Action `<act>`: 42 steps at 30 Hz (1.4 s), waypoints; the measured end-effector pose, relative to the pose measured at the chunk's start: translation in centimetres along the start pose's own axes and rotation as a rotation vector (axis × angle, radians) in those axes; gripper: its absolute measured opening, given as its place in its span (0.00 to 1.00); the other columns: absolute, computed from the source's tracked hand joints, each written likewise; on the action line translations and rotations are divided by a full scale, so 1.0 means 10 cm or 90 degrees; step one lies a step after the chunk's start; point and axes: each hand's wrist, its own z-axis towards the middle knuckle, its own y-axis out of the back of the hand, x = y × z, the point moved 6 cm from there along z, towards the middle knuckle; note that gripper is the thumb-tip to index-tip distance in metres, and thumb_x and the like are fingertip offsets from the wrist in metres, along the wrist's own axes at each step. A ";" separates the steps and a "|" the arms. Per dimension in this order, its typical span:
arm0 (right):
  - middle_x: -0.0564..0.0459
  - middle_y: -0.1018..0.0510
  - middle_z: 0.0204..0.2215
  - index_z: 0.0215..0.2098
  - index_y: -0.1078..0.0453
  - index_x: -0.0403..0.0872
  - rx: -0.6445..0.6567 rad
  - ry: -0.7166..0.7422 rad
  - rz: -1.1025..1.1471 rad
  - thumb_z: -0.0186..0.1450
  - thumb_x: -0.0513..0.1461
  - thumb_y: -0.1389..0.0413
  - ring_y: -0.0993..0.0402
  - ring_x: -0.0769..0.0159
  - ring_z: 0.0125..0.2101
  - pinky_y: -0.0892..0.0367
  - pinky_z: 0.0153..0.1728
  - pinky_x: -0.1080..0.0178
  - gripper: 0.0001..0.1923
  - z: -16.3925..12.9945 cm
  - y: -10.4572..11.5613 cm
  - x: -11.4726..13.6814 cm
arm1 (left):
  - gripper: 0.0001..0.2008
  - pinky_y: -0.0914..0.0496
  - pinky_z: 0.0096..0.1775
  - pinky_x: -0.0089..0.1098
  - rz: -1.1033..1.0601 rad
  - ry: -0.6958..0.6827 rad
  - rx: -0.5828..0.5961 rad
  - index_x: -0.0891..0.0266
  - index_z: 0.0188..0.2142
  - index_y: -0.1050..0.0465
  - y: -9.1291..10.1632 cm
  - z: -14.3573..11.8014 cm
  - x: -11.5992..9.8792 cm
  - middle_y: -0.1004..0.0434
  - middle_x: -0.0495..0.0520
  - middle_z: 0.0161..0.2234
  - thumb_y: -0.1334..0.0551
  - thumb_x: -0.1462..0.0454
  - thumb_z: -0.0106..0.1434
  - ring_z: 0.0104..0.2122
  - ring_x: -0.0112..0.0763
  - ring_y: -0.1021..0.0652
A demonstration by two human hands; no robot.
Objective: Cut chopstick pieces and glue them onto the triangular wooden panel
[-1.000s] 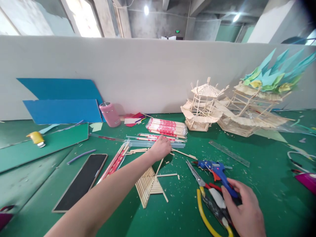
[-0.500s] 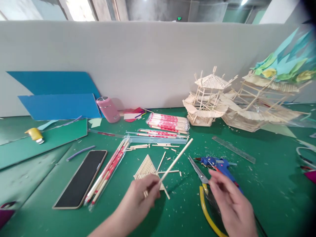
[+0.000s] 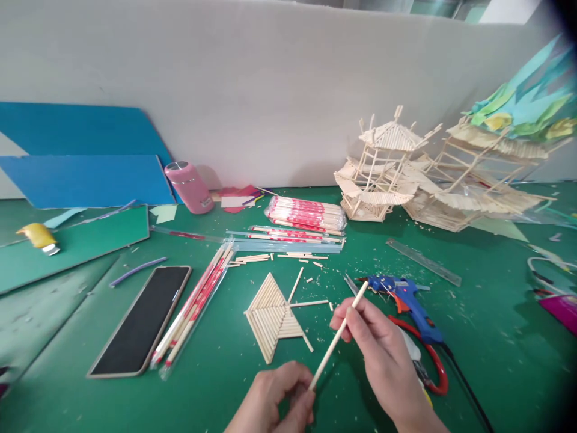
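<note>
Head view, lower centre of the frame: left hand (image 3: 274, 400) pinching the near end of a thin wooden stick (image 3: 336, 335), fingers closed on it. Right hand (image 3: 383, 355) just right of it, fingers closed narrowly around the same stick higher up. Stick slanting up to the right, far tip above the right hand, close to the blue glue gun (image 3: 406, 297). Both hands raised over the green worktop (image 3: 487, 337). Just left of the hands, flat on the worktop, a fan-shaped panel of glued sticks (image 3: 273, 316), with short loose offcuts around it. Red-handled pliers (image 3: 435, 373) partly hidden behind the right hand. Left of centre, a dark phone (image 3: 142, 319) beside wrapped chopsticks (image 3: 193, 304). Upper right, a stick-built pavilion model (image 3: 381, 168).
</note>
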 end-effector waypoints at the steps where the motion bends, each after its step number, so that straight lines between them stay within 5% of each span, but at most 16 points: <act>1: 0.55 0.29 0.27 0.33 0.34 0.49 0.003 -0.014 -0.002 0.65 0.44 0.53 0.34 0.72 0.26 0.33 0.28 0.71 0.10 -0.01 -0.01 -0.01 | 0.13 0.36 0.23 0.24 -0.026 0.015 0.016 0.63 0.28 0.37 -0.02 0.00 0.01 0.30 0.49 0.21 0.49 0.56 0.62 0.19 0.23 0.29; 5: 0.55 0.28 0.29 0.37 0.33 0.50 0.067 -0.045 -0.002 0.65 0.44 0.53 0.32 0.72 0.28 0.33 0.30 0.70 0.09 -0.07 -0.09 -0.04 | 0.13 0.35 0.23 0.24 -0.101 0.023 0.086 0.63 0.29 0.37 -0.15 0.01 0.01 0.28 0.52 0.22 0.51 0.57 0.63 0.20 0.25 0.27; 7: 0.56 0.30 0.25 0.38 0.34 0.51 0.112 -0.036 0.026 0.67 0.43 0.56 0.32 0.72 0.26 0.33 0.29 0.69 0.10 -0.11 -0.13 -0.02 | 0.12 0.33 0.26 0.26 0.004 -0.074 0.055 0.63 0.29 0.33 -0.14 0.01 -0.06 0.26 0.54 0.24 0.51 0.61 0.63 0.23 0.27 0.26; 10: 0.59 0.34 0.20 0.42 0.35 0.52 0.116 0.028 -0.036 0.67 0.41 0.57 0.34 0.73 0.22 0.34 0.25 0.69 0.11 -0.11 -0.07 0.06 | 0.09 0.32 0.27 0.28 0.172 -0.269 -0.059 0.62 0.34 0.31 0.00 -0.07 -0.22 0.25 0.54 0.25 0.49 0.66 0.60 0.25 0.29 0.26; 14: 0.59 0.31 0.22 0.51 0.39 0.54 0.197 0.083 -0.332 0.66 0.40 0.54 0.35 0.73 0.20 0.38 0.19 0.70 0.15 -0.08 -0.09 0.05 | 0.08 0.30 0.32 0.32 0.306 -0.235 -0.223 0.61 0.36 0.30 0.40 -0.08 -0.23 0.25 0.55 0.30 0.46 0.68 0.61 0.30 0.32 0.26; 18: 0.56 0.25 0.29 0.43 0.35 0.51 0.234 0.125 -0.463 0.66 0.40 0.54 0.29 0.70 0.28 0.35 0.28 0.67 0.10 -0.05 -0.18 -0.09 | 0.07 0.31 0.32 0.33 0.390 -0.235 -0.344 0.62 0.34 0.30 0.79 -0.01 -0.24 0.27 0.54 0.30 0.47 0.67 0.62 0.31 0.32 0.26; 24: 0.54 0.26 0.33 0.40 0.31 0.51 0.248 0.239 -0.574 0.65 0.36 0.53 0.29 0.68 0.31 0.36 0.33 0.62 0.10 -0.10 -0.31 -0.23 | 0.08 0.32 0.35 0.35 0.425 -0.282 -0.296 0.63 0.34 0.29 0.83 0.14 -0.14 0.27 0.55 0.32 0.46 0.68 0.61 0.33 0.33 0.28; 42: 0.51 0.29 0.31 0.38 0.29 0.48 0.218 0.240 -0.598 0.63 0.33 0.51 0.33 0.68 0.30 0.37 0.31 0.64 0.10 -0.12 -0.34 -0.37 | 0.08 0.40 0.38 0.38 0.470 -0.262 -0.178 0.60 0.35 0.28 0.74 0.22 0.06 0.31 0.54 0.33 0.46 0.68 0.62 0.36 0.35 0.33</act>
